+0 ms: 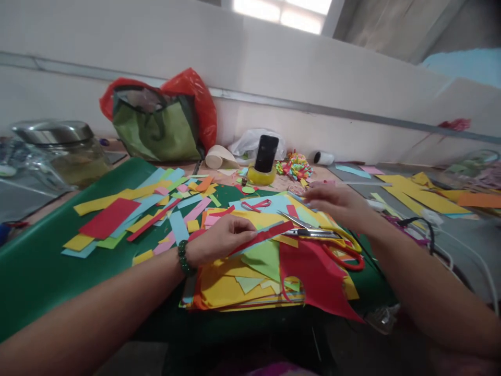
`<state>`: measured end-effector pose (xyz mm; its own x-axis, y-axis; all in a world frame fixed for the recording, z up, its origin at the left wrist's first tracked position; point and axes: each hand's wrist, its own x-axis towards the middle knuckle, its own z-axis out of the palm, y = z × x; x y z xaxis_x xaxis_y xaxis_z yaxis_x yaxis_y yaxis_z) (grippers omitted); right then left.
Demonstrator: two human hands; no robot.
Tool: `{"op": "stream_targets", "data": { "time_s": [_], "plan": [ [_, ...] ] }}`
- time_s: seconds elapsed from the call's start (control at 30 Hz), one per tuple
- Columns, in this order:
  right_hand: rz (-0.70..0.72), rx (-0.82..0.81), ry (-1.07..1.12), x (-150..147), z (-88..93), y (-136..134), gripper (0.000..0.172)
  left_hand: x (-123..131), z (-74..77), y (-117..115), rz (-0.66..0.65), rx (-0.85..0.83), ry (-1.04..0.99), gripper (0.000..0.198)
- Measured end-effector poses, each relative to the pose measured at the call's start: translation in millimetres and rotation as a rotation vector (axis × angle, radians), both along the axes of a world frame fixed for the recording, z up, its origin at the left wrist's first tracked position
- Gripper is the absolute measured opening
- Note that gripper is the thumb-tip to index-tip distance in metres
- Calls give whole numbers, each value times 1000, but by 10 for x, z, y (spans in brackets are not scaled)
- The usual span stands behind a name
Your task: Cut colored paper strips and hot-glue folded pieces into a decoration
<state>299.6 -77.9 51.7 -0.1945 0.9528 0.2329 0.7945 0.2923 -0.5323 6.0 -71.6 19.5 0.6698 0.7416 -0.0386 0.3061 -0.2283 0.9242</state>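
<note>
My left hand [223, 241], with a dark green bead bracelet [185, 257] at its wrist, pinches a red paper strip [274, 231] by its left end. The strip lies slantwise over the stack of coloured paper [219, 290]. Over the stack's far right part hovers my right hand [338, 204], fingers stretched out, nothing plainly held. Below it lie scissors [350, 241] with yellow and red handles and a utility knife [313, 233]. A torn red sheet [317, 274] hangs over the stack's near edge. Beyond the strip, a thin red curl [256, 205] rests on light blue paper.
Cut paper pieces [109, 216] are scattered on the green mat [35, 261] at left. A phone [266, 153] stands in a yellow holder [261, 176] at the back. Nearby are a green bag [156, 128], a glass jar [78, 156], yellow sheets [426, 194] and cables [475, 250].
</note>
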Motion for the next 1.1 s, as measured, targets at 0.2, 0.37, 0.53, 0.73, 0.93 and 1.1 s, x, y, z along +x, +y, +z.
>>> {"op": "stream_targets", "data": {
  "time_s": [0.2,0.37,0.53,0.73,0.93,1.1],
  "plan": [
    [384,-427,450,-770,-50,-58,38,-8,-68,22,22,46,-42,27],
    [307,-477,548,-830,-150,64,38,-27,-119,63,42,57,-22,21],
    [234,-506,556,-864,-213,92,36,23,-103,39,51,69,-25,17],
    [235,-487,536,-891,-238,69,37,62,-117,16,69,127,4,17],
    [241,-501,533,-909,-237,45,42,51,-157,24,61,143,21,18],
    [236,-492,510,-921,-288,55,40,56,-169,28,63,133,19,19]
  ]
}}
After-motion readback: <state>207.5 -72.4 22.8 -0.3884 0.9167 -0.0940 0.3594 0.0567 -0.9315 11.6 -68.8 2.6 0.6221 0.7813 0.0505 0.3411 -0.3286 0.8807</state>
